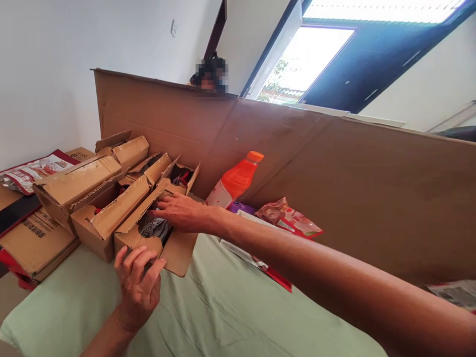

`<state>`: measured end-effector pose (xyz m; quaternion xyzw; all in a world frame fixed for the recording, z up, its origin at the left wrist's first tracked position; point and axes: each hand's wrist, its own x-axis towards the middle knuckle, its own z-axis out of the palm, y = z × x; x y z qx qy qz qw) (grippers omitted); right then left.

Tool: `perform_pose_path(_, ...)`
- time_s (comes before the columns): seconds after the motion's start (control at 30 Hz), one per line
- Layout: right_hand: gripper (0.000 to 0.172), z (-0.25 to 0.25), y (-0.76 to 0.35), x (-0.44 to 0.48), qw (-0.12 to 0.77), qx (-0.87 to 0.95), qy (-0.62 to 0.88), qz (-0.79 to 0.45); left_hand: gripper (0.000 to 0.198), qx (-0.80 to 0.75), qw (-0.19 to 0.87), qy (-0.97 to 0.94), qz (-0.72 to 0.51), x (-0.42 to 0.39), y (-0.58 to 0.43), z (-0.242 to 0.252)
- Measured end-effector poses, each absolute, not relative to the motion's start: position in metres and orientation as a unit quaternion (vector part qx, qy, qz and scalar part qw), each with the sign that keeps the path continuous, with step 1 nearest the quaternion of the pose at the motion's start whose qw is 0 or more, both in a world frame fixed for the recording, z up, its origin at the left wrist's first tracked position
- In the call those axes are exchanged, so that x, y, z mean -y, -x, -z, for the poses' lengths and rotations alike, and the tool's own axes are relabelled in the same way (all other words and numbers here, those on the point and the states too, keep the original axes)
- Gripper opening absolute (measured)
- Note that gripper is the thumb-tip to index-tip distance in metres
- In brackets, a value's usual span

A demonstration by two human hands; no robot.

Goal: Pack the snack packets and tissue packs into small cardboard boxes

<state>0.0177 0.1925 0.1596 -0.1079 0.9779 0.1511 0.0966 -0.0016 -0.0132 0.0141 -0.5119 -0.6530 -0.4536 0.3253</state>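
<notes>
My right hand [180,210] reaches across from the right into the nearest open cardboard box [128,240]. Its fingers are stretched out over a dark grey printed package [158,228] inside; some fingertips are partly hidden, and no grip on the package shows. Against the front wall of that box rest the spread fingers of my left hand [139,282]. A wide side flap [182,253] hangs open beside the right wrist. Just behind my right forearm, a bottle of orange-red drink [238,181] leans to the right.
More open cardboard boxes [80,181] stand to the left, beside a flat carton [37,243] and a red-and-white packet [37,171]. Other packets [288,215] lie right of the bottle on the green cloth [208,307]. A tall cardboard panel [334,188] rises behind; a person's head [211,74] shows above it.
</notes>
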Motion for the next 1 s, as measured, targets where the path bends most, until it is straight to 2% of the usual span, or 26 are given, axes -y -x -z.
perform_pose_path(0.2,0.043,-0.165,-0.008,-0.192,0.12,-0.972,0.133,-0.152,0.027,0.645,0.336,0.509,0.46,0.011,0.001,-0.014)
perform_pose_path(0.4,0.019,-0.165,-0.024,-0.199,0.072,-0.982,0.118,-0.127,0.026,0.646,0.335,0.515,0.454,0.011,0.003,-0.013)
perform_pose_path(0.63,0.022,-0.156,-0.016,-0.196,0.115,-0.973,0.142,-0.141,0.026,0.645,0.335,0.519,0.451,0.011,0.002,-0.014)
perform_pose_path(1.0,0.026,-0.135,-0.029,-0.199,0.053,-0.984,0.111,-0.13,0.025,0.651,0.337,0.507,0.454,0.012,0.002,-0.009)
